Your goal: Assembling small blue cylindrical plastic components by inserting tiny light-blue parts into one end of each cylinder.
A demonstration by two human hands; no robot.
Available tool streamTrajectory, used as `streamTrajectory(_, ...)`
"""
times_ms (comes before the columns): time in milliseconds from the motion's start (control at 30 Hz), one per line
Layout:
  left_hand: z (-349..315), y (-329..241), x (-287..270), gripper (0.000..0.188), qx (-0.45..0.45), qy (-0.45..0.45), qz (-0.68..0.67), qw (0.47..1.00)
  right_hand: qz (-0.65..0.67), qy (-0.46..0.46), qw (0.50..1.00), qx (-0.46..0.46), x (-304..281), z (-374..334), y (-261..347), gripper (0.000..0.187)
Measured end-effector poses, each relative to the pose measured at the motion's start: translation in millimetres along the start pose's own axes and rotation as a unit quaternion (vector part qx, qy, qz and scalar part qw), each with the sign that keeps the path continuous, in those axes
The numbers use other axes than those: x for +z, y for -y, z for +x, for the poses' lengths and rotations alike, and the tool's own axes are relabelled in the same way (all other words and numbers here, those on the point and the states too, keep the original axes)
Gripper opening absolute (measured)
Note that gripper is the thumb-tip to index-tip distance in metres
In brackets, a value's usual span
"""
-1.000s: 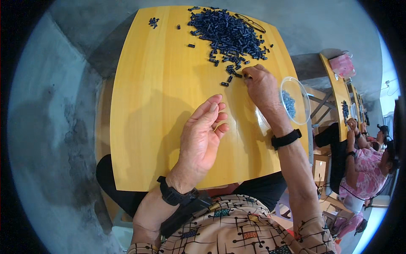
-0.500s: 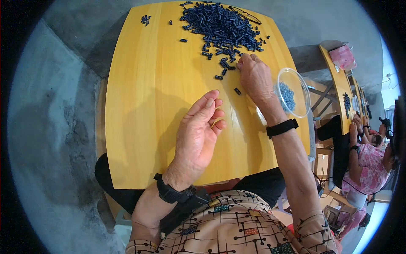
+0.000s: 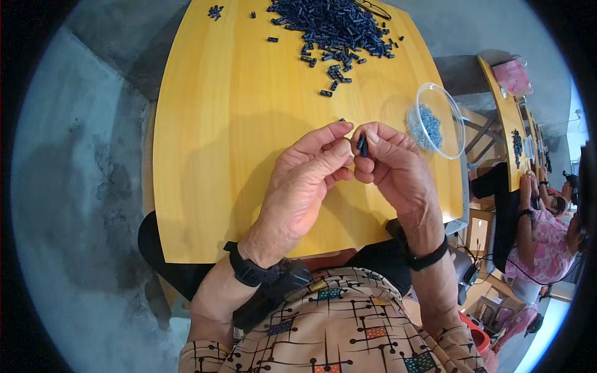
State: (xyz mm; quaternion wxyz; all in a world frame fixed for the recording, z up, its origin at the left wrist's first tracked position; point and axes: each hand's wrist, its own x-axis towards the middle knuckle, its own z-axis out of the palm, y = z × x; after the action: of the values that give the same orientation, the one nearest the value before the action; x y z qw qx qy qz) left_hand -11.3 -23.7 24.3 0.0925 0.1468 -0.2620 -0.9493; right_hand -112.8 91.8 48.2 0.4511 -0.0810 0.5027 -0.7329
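Observation:
Between the thumb and fingers of my right hand (image 3: 398, 155) is a small black plastic piece (image 3: 362, 145), held up over the table. My left hand (image 3: 305, 171) meets it from the left, thumb and forefinger drawn together at the end of the piece. Whatever those left fingertips pinch, if anything, is too small to make out. Another black piece partly shows just beyond the left fingertips. Farther off on the yellow table (image 3: 211, 143) lies a large heap of similar black pieces (image 3: 336, 28), several of them strayed toward me.
Right of my hands stands a clear round tub (image 3: 461, 133) with small silvery-blue bits (image 3: 429, 124). A little cluster of dark pieces (image 3: 215, 12) lies at the far left. At another table (image 3: 497, 112) on the right, people in pink work with dark pieces.
My right hand has come back from the heap's near edge to meet my left hand, now with a black piece in its fingers. My left thumb and forefinger have moved right to it.

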Motion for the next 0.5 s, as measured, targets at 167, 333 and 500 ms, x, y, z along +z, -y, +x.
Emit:
streamTrajectory(167, -3.6, 1.4, 9.7, 0.025, 0.066, 0.037, 0.103, 0.992, 0.065, 0.012, 0.998, 0.007, 1.2, -8.8, -4.8, 0.017)
streamTrajectory(333, -2.4, 8.3, 7.1, 0.024, 0.221, 0.025, 0.342, 0.913, 0.044, 0.009, 0.999, -0.001, -0.5, -17.8, -8.3, 0.019)
streamTrajectory(500, -4.8, 11.0, 7.0, 0.025, 0.157, 0.017, 0.355, 0.921, -0.122, -0.068, 0.989, -0.041, 2.5, -29.8, -12.1, 0.02)
